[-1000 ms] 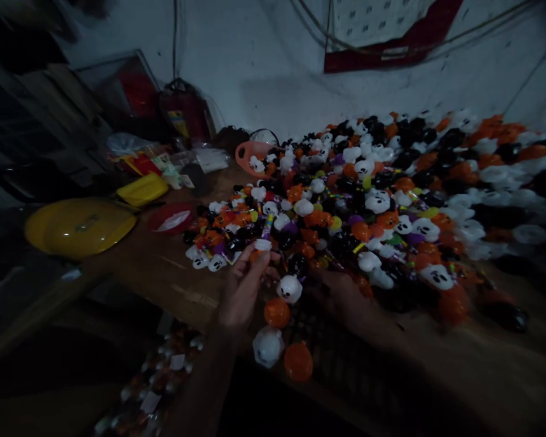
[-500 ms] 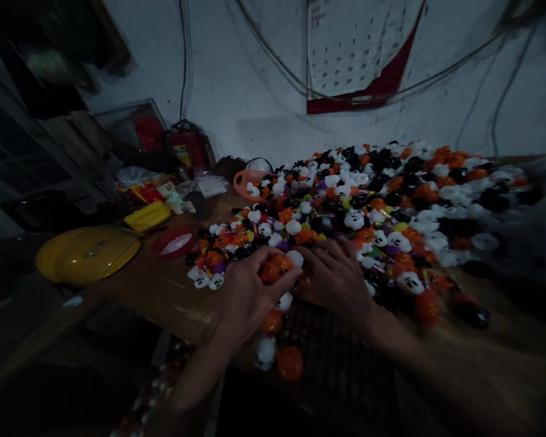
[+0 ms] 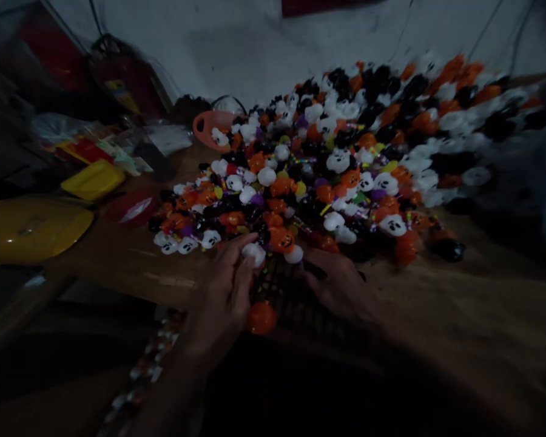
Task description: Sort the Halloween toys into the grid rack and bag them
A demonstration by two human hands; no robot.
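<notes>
My left hand [image 3: 222, 288] is closed, its thumb and fingers around a small white plastic figure [image 3: 253, 255]. Just to the right, my right hand [image 3: 334, 282] has its thumb and fingers apart, the fingertips by another white round piece [image 3: 293, 254]; nothing shows in its grasp. Between the hands lies an orange pumpkin-face figure [image 3: 281, 240]. Below them an orange round piece [image 3: 261, 318] sits at the lower edge of a dark grid [image 3: 291, 297]. Dim light and blur hide details of the fingertips.
A large pile of white, black and orange figures [image 3: 339, 159] spreads across the wooden table [image 3: 459, 291]. An orange handled basket [image 3: 205, 128], a red dish [image 3: 130, 208], a yellow container [image 3: 93, 180] and a yellow rounded object [image 3: 34, 229] stand left. More figures [image 3: 145, 367] lie below the table.
The view has tilted down and shifted right. My hands have moved apart. The orange piece in my left hand has given way to a white one, and fewer pieces lie below my hands.
</notes>
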